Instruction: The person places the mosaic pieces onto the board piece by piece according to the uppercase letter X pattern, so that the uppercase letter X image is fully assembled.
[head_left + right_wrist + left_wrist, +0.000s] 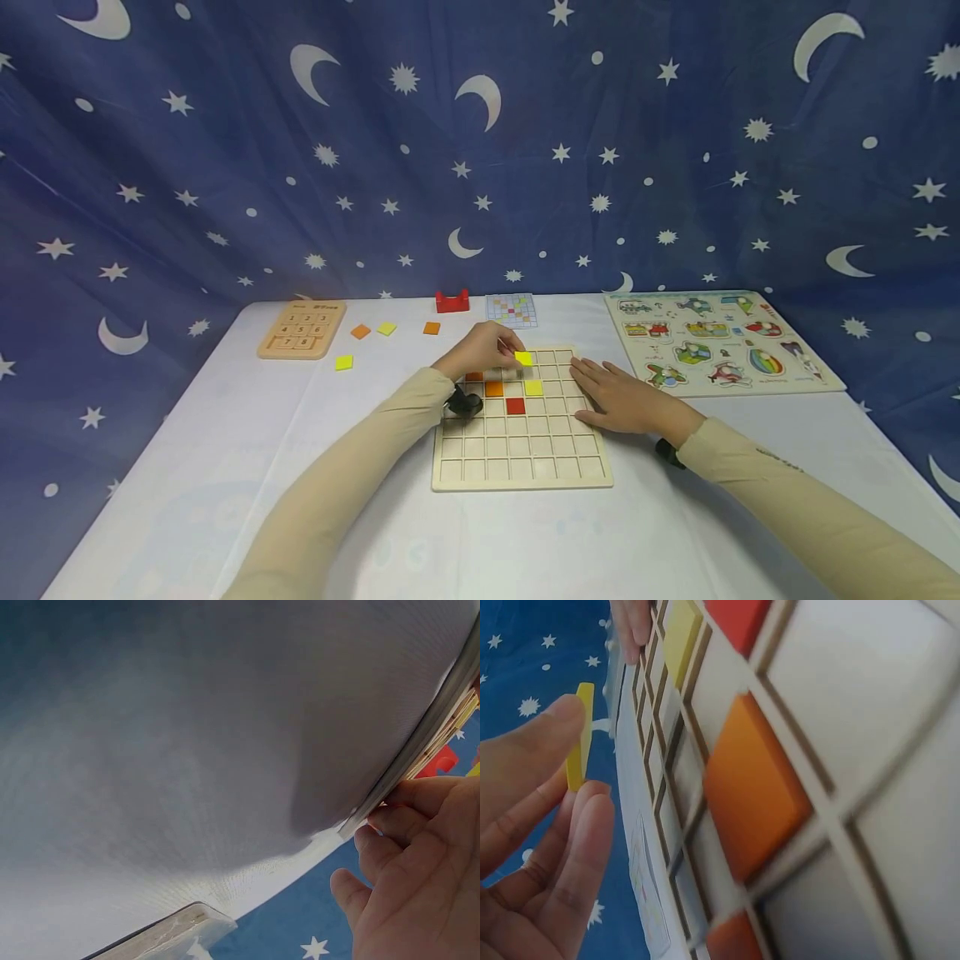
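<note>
Between thumb and fingers, my left hand [482, 350] pinches a yellow square tile [523, 358] above the far part of a wooden grid board [525, 471]. The left wrist view shows this tile [580, 739] edge-on, raised off the board. Set in the grid's squares are a red tile [515, 406], another yellow tile [533, 387], an orange tile [493, 389] and a darker orange one [474, 377], partly covered by the left wrist. My right hand [626, 398] rests at the board's right edge with its fingers extended; the right wrist view shows fingertips [401, 795] touching that edge.
Loose orange [361, 332] and yellow tiles [343, 362] lie left of the board. Behind it are a red stand [452, 302] and a grid pattern card [512, 311]. A wooden number puzzle [302, 330] lies far left, a picture puzzle board [720, 342] at right.
</note>
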Motion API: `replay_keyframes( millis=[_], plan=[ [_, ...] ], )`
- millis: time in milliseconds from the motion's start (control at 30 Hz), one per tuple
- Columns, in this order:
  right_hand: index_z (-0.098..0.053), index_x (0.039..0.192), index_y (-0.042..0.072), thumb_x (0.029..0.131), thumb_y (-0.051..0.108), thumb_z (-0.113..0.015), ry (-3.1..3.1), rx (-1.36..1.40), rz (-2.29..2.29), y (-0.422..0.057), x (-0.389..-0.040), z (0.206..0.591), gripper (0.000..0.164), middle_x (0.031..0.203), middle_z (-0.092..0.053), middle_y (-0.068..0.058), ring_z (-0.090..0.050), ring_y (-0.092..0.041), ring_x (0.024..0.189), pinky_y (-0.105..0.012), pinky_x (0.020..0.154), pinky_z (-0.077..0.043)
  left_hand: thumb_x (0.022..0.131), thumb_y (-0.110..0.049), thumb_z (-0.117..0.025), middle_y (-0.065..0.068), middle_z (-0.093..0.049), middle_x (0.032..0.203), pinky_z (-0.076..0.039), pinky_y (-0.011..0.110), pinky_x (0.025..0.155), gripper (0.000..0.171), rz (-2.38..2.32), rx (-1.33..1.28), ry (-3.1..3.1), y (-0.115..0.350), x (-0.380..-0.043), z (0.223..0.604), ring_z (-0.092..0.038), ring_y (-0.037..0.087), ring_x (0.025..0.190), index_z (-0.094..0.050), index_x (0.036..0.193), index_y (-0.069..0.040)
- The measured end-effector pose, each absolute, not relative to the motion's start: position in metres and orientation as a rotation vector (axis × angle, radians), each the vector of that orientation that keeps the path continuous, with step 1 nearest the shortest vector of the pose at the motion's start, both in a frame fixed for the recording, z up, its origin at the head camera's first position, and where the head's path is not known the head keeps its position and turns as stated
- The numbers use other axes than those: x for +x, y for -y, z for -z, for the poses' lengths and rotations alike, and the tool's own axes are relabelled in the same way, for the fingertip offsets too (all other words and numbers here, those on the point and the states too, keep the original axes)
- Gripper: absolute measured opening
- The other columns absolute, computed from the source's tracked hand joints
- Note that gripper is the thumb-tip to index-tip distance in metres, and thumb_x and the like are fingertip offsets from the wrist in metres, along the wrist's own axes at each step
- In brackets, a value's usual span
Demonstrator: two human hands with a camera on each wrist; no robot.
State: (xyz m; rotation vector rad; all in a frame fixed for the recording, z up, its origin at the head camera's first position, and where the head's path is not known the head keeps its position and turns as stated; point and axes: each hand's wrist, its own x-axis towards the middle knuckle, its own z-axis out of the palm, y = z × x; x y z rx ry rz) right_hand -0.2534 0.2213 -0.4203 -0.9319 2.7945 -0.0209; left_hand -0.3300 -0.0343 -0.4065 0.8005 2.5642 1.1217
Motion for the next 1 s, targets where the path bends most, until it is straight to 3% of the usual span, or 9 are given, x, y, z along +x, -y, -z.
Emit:
replay_keyframes(
  millis=[1000],
  plan=[
    [-0.022, 0.148, -0.001, 0.096, 0.047, -0.044, -2.781, -0.933, 0.019, -0.221, -0.255, 0.42, 0.074, 0.156, -0.018, -0.017, -0.019, -0.034, 0.144, -0.054, 0.115, -0.019, 0.074, -0.008, -0.079, 0.009, -0.071, 0.087, -0.046, 0.015, 0.065, 0.019, -0.968, 0.776, -2.569, -0.011, -0.33, 0.41, -0.056, 0.008, 0.069, -0.073, 0.091, -0.002]
  ],
)
